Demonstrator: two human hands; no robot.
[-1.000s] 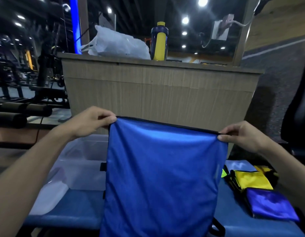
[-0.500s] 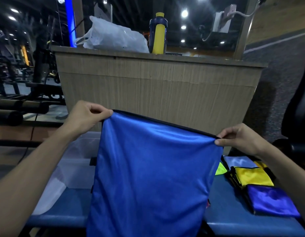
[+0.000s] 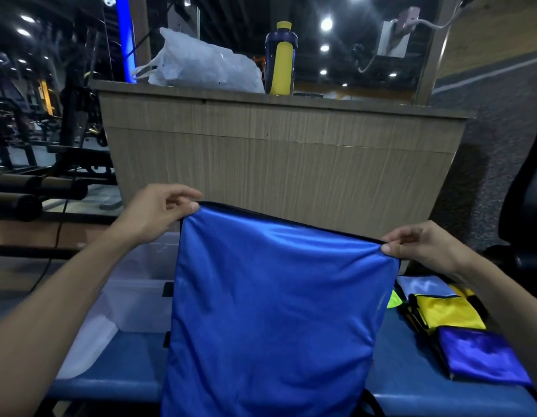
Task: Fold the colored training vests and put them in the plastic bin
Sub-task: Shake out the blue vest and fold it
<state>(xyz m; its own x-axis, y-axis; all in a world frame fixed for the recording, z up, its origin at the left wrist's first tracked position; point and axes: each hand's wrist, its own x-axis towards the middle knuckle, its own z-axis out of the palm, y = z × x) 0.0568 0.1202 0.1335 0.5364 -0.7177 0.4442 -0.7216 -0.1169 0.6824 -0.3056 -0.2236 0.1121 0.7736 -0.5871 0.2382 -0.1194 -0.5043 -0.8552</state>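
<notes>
I see my left hand (image 3: 154, 210) and right hand (image 3: 423, 246) each with a pinching grip on a top corner of the blue vest (image 3: 276, 311) — it hangs above the bench's (image 3: 411, 371) front edge, the plastic bin (image 3: 141, 284) behind it at the left end.

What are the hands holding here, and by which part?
The blue vest, hanging spread: left hand pinches its upper left corner, right hand pinches its upper right corner.
</notes>
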